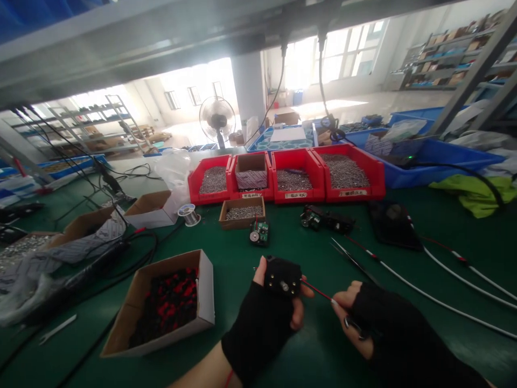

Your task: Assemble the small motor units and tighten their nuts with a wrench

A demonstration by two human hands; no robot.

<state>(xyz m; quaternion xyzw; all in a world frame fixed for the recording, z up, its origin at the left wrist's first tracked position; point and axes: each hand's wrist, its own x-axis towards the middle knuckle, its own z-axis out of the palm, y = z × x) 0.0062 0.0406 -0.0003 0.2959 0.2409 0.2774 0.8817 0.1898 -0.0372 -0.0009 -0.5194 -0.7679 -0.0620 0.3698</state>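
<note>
My left hand (269,318), in a black fingerless glove, is wrapped around a small black housing (283,276) with a metal shaft and small brass-coloured spots on its face. A thin red wire (317,289) runs from its right side to my right hand (374,318), also gloved, whose thumb and forefinger pinch the wire's far end. A small dark, shiny piece (355,326) shows against the right fingers; I cannot make out what it is. Pointed tweezers (351,256) lie just beyond the right hand. Farther off sits an open unit with a green circuit board (259,233).
Red bins (288,199) of small metal parts line the back. A cardboard box (205,302) of red and black pieces stands left, near a solder spool (189,214). More black units (327,220) and white cables (424,285) lie right. A metal beam (161,54) crosses overhead.
</note>
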